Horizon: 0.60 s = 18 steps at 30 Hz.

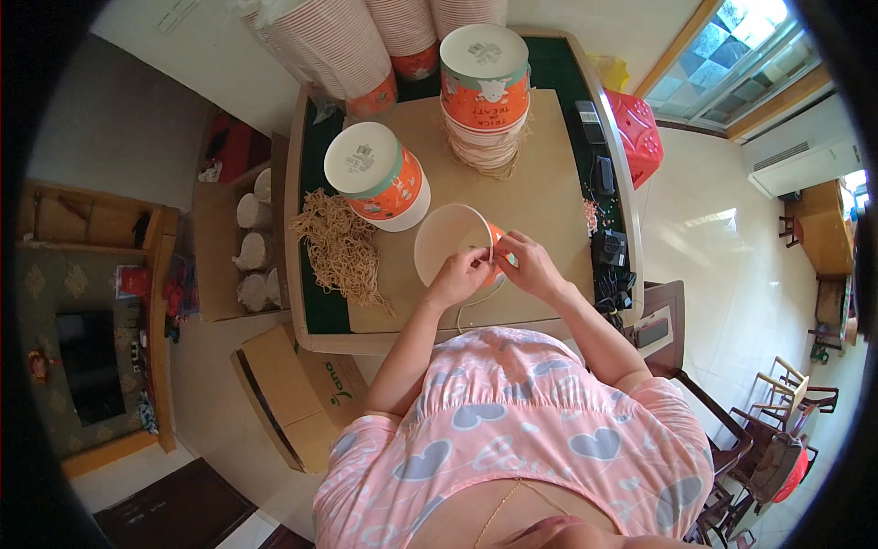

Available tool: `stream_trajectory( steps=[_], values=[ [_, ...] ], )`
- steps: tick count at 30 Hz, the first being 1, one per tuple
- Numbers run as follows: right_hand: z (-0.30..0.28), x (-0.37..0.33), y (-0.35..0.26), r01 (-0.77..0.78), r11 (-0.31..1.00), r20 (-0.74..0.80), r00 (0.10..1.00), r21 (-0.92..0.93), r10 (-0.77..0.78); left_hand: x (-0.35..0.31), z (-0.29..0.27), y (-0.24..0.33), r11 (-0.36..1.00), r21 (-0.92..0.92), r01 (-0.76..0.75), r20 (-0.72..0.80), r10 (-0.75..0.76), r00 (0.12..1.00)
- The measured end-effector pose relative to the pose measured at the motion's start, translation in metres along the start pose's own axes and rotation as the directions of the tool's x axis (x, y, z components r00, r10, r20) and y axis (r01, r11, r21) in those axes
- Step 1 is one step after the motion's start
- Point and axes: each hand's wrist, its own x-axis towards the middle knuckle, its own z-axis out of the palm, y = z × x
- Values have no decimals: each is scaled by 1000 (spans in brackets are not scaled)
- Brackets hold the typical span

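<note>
A pale cord [476,302] trailed near the close edge of the table [334,343], below the left hand [463,277] and right hand [532,265], whose fingers met at an open tub's [448,242] rim; what either gripped I could not tell. Beyond, leftward, lay tangled cords [343,247], then an upturned tub [377,174], and farther an upturned stack [485,102].

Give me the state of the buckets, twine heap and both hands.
Near bucket, open, inside showing.
Left bucket, upside down.
Far bucket stack, upside down.
Tall bucket stacks, nested.
Twine heap, loose, tangled.
Left hand, fingers bent at the near bucket's rim; exact grip unclear.
Right hand, likewise.
</note>
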Motion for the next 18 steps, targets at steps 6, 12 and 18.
stream_trajectory(
  steps=[6,12,18],
  values=[
    [2,1,14,-17,1000,-13,1000,-19,17,12,9,6,963,266,-38,-72,59,996],
    [22,-2,52,-51,990,-98,993,131,64,28,26,-8,857,516,17,-129,58,990],
    [12,-14,49,-350,928,-53,932,129,359,30,20,-27,919,-103,381,-85,-390,917]
  ],
)
